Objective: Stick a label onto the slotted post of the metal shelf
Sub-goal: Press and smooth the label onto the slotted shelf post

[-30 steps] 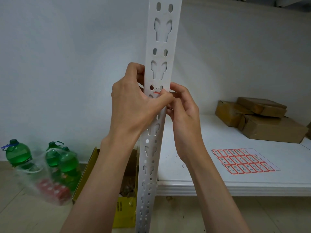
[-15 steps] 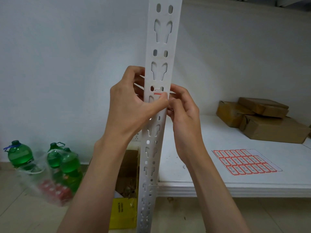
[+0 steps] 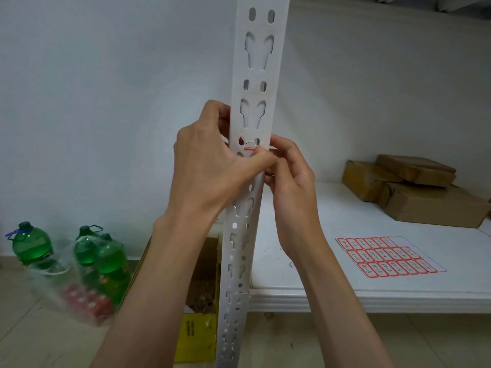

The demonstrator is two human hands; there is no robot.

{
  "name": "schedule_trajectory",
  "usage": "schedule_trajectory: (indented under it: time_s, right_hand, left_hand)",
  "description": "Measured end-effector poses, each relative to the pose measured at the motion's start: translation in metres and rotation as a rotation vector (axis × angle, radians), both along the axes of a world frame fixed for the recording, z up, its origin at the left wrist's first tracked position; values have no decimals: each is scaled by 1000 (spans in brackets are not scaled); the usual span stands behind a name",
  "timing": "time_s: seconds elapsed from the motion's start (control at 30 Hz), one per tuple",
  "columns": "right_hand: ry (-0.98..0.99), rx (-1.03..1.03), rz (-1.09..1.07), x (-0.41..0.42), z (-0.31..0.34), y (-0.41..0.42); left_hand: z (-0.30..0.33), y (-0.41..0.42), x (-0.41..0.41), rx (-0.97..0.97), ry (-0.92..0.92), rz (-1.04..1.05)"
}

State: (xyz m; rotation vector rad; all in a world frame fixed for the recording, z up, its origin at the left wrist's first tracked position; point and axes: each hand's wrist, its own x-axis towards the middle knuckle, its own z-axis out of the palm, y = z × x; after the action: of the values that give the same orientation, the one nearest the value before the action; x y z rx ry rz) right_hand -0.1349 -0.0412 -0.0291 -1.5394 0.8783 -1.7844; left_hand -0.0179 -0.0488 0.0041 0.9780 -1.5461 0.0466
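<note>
Head view hiding most of the label (image 3: pixel 249 149) behind the left hand (image 3: pixel 210 166), only a red-edged sliver peeking out on the slotted post (image 3: pixel 256 120), just above the left thumb tip; left hand wrapping the post, thumb pressing its face; right hand (image 3: pixel 289 176) curling round the post's right edge, fingertips meeting the left thumb beside the label

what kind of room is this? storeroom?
Probably a storeroom or stock area. A bare white metal shelf with a slotted post holds taped cardboard parcels and a sheet of red-edged labels; green bottles in a plastic bag sit on the tiled floor by the wall.
</note>
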Motion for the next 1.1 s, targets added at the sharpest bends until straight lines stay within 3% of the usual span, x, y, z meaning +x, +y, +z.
schedule_trajectory:
  time_s: [0.33, 0.63, 1.1]
  right_hand:
    - [-13, -10, 25, 1, 1, 2]
    - [-13, -78, -87, 2, -2, 0]
    - [4, -74, -103, 3, -3, -2]
  left_hand:
    - [-3, -2, 9, 48, 30, -165]
    - [-2, 1, 0, 49, 68, -87]
    - [-3, 1, -11, 101, 157, -164]
